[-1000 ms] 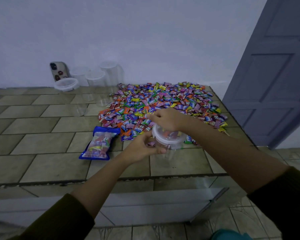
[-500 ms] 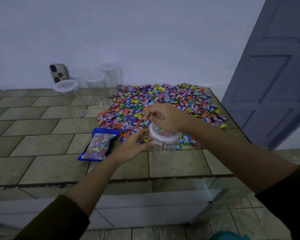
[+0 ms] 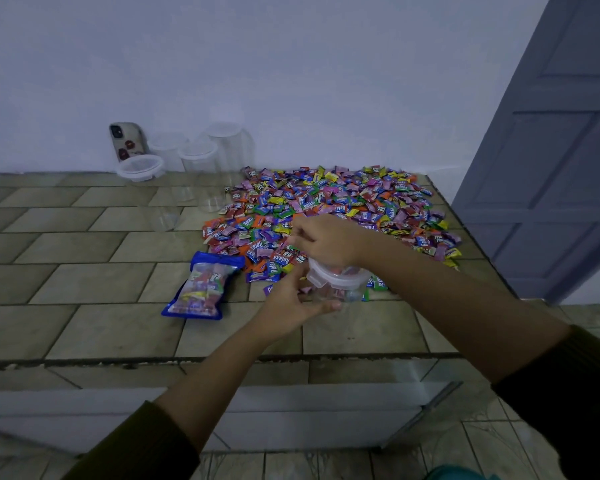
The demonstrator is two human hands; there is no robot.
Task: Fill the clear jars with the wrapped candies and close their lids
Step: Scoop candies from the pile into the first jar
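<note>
Left hand point(image 3: 289, 299) is curling further round the jar point(image 3: 338, 293), right hand point(image 3: 326, 241) clasping its lid point(image 3: 340, 277); blue bag point(image 3: 201, 289) lying beside; jar showing candies point(image 3: 347, 271) inside.

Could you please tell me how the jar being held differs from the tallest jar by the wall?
The held jar contains candies; the tallest jar looks empty. The left hand and right hand grip the held jar; the tallest jar stands untouched. Both are clear with lids on.

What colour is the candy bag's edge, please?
The bag edge is blue, seen in the head view.
</note>
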